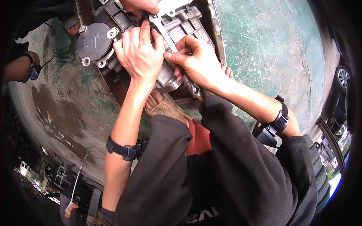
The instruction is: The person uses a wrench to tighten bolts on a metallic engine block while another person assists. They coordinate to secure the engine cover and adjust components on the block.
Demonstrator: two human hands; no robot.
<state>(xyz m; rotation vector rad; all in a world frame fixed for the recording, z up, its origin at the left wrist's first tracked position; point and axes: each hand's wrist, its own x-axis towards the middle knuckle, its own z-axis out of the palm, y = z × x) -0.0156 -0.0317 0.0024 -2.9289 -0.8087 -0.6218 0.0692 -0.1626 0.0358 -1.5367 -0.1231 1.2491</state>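
Note:
A grey cast-metal housing (188, 27) with ribbed pockets lies in front of me. Across it slants a long silver wrench (166, 33); its upper head rests near a bright metal bracket (174, 5), and its lower end shows a ring. My right hand (199, 62) is closed around the wrench's shaft, thumb along the near side. My left hand (138, 56) lies over the housing beside the wrench's upper part, thumb and index apart, the other fingers bent; its fingertips are partly hidden. Another person's hand (140, 5) reaches in at the top, close to the wrench head.
A rusty metal tray (218, 30) surrounds the housing. A round grey cover (96, 40) with bolt lugs sits at its left. My sandalled foot (166, 107) is against the near edge. A co-worker's strapped wrist (33, 71) is at far left. The green floor (271, 49) is worn.

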